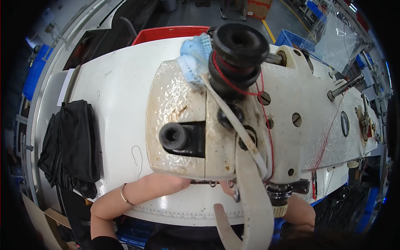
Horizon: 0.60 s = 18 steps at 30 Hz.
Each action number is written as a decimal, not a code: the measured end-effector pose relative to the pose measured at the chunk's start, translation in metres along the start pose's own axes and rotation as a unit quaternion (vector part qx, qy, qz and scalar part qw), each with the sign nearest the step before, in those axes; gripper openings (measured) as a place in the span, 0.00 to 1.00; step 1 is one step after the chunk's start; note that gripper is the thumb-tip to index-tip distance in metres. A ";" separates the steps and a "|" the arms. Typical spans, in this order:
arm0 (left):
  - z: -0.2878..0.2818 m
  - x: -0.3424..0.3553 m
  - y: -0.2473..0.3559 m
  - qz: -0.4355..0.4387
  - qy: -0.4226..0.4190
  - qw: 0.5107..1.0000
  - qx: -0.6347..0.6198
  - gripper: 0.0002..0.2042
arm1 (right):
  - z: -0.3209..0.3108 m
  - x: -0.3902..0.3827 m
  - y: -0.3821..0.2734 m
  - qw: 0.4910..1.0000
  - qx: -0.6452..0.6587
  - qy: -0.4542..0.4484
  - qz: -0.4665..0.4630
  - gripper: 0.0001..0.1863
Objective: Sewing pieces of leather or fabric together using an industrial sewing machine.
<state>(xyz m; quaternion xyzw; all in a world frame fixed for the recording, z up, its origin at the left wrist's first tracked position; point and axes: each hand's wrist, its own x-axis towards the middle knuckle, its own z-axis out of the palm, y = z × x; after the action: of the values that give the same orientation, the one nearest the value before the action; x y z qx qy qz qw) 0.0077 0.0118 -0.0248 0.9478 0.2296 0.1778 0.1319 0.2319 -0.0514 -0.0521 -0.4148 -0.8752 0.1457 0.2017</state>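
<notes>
A large off-white sewing machine (250, 125) fills the middle of the view and covers most of both hands. From the lower left my left arm reaches in, with a bangle (122, 194) on the wrist; my left hand (168, 183) goes under the machine head, its fingers hidden. My right hand (227, 188) shows only as a bit of skin beside the needle area, and its forearm comes in at the right behind the machine. What either hand holds is hidden. Red thread (268, 129) runs down from the black knob (241, 46) on top.
On the white table (116, 96) a stack of black fabric (73, 143) lies at the left. A loose thread (137, 158) rests nearby. A blue-and-white cloth (195, 58) is tucked on the machine. Beyond stand a red bin (166, 32) and a blue crate (291, 38).
</notes>
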 end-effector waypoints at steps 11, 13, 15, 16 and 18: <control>-0.013 0.006 0.018 -0.031 0.097 0.992 -0.070 0.13 | -0.007 0.010 0.021 0.954 -0.119 0.190 -0.197 0.07; -0.012 0.003 0.018 -0.038 0.110 0.988 -0.098 0.13 | -0.008 0.005 0.014 0.973 -0.077 0.158 -0.146 0.09; -0.017 0.004 0.019 -0.023 0.103 0.992 -0.070 0.13 | -0.001 0.000 0.012 0.969 -0.172 0.128 -0.121 0.11; -0.020 0.006 0.020 -0.010 0.095 0.995 -0.039 0.13 | 0.001 0.001 0.013 0.969 -0.172 0.129 -0.120 0.11; -0.021 0.008 0.020 -0.006 0.108 0.993 -0.044 0.13 | 0.004 0.003 0.016 0.963 -0.129 0.195 -0.130 0.10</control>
<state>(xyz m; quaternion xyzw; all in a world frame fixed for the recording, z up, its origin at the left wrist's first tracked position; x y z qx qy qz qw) 0.0142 0.0020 0.0033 0.9150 0.2399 0.2879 0.1491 0.2390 -0.0400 -0.0617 -0.3406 -0.8765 -0.0798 0.3309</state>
